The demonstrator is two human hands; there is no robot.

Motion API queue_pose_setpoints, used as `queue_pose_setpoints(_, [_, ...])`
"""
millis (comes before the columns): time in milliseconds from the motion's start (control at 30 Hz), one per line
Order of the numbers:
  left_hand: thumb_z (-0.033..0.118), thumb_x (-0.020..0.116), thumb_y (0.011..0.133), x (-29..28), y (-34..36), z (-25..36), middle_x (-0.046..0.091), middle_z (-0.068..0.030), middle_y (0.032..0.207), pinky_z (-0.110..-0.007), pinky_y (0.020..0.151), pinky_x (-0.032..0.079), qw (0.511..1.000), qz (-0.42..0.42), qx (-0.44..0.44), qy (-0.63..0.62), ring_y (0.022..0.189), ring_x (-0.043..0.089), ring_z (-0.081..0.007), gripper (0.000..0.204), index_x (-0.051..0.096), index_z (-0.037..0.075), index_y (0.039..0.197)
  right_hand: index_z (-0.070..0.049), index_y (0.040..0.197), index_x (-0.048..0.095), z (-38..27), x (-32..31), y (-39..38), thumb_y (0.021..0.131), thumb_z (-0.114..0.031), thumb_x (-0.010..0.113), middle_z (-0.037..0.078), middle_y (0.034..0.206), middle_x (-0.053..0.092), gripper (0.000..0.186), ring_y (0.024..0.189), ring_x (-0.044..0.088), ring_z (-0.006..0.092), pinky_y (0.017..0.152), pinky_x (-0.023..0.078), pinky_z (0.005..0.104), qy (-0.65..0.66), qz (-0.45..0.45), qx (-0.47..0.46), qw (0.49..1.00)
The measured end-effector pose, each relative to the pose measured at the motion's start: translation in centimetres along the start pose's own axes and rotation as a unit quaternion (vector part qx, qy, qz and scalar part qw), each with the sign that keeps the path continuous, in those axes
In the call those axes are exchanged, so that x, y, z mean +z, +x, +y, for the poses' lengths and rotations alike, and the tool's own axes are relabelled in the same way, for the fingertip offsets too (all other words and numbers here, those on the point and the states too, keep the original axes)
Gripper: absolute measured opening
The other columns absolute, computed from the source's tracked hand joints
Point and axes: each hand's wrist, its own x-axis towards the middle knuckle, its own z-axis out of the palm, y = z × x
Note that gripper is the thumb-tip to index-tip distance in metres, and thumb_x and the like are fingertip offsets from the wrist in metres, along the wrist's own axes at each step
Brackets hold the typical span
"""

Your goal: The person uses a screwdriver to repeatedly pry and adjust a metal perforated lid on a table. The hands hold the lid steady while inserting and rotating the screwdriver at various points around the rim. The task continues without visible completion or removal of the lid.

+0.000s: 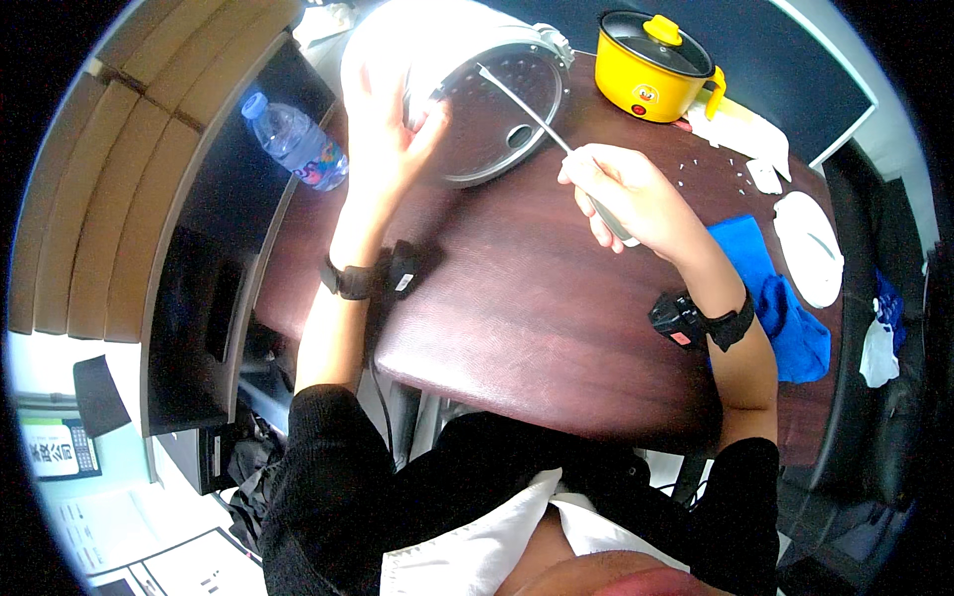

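A large white, round-bodied appliance (452, 30) lies tilted on the table, its circular end facing me. That end has a grey rim, a dark see-through face with rows of small dots, and an oval hole near the bottom. My left hand (383, 124) rests against its left side, fingers stretched and thumb apart. My right hand (621, 189) is closed round the grey handle of a long, thin metal-shafted tool (527, 111). The tool's small pale, wider tip is in front of the circular end; whether it touches cannot be told. Its exact kind is unclear.
A yellow electric pot (641, 74) with a glass lid stands at the back right. Nearer lie white scraps (763, 177), a white oval piece (810, 248) and a blue cloth (795, 333). A water bottle (295, 144) is left of the appliance, beside a dark monitor (214, 228).
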Motion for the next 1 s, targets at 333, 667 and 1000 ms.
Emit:
queue_pose_setpoints(333, [0.015,0.067,0.08,-0.1,-0.5,0.4,0.043,-0.0196,0.142,-0.045,0.11,0.031,0.999,-0.017,-0.028,-0.014,0.136,0.033,-0.0394,0.061,0.046,0.009,0.137,-0.006,0.081,0.052,-0.2,1.5,-0.1,0.096,-0.035,0.053,-0.001,0.065,0.052,0.032,0.044,0.051,0.0055,0.036,0.04,0.0203,-0.016,-0.009,0.011,1.0])
queue_pose_setpoints(667, [0.022,0.069,0.078,0.8,-0.2,-0.2,0.044,-0.0219,0.138,-0.05,0.11,0.027,1.0,-0.001,0.003,-0.007,0.133,0.034,-0.0419,0.064,0.047,0.006,0.136,-0.006,0.081,0.052,-0.2,2.0,-0.2,0.097,-0.033,0.052,-0.001,0.064,0.052,0.032,0.044,0.051,0.0055,0.036,0.04,0.0205,-0.017,-0.008,0.016,1.0])
queue_pose_setpoints(1000, [0.019,0.068,0.079,0.7,-0.1,0.6,0.043,-0.0189,0.141,-0.047,0.111,0.029,1.0,-0.015,-0.013,0.011,0.134,0.033,-0.0399,0.062,0.047,0.009,0.137,-0.006,0.084,0.053,-0.5,1.7,-0.4,0.097,-0.032,0.052,-0.001,0.065,0.053,0.029,0.045,0.052,0.0055,0.036,0.039,0.0205,-0.003,-0.003,0.018,1.0])
